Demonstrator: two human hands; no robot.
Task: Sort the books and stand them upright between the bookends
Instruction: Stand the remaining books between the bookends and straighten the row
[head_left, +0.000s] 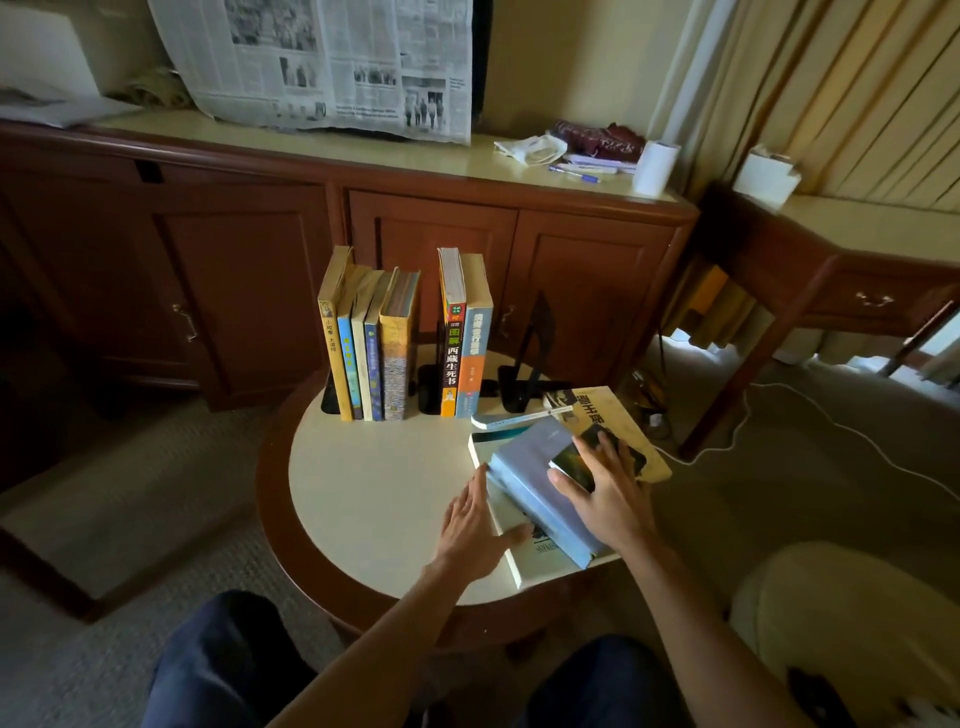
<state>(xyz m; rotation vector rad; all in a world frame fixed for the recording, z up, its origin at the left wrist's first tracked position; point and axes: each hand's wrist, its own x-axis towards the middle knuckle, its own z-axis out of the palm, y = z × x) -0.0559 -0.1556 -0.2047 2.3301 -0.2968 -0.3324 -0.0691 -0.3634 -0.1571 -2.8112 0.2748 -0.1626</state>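
Several books (371, 348) stand upright at the back of the round table (374, 499), and two more (465, 343) stand to their right, with black bookends (428, 387) (524, 364) beside them. At the table's right lies a pile of flat books: a white one (519, 564) underneath, a yellow one (613, 415) behind. A blue-grey book (535, 478) is tilted on the pile. My right hand (602, 493) grips its top from the right. My left hand (475, 525) lies with straight fingers against its left side.
A brown sideboard (363, 249) stands behind the table, with a newspaper (332, 67), a pen and a paper roll (655, 167) on top. A side desk (831, 260) and curtains are to the right. A white cable (810, 410) runs over the carpet.
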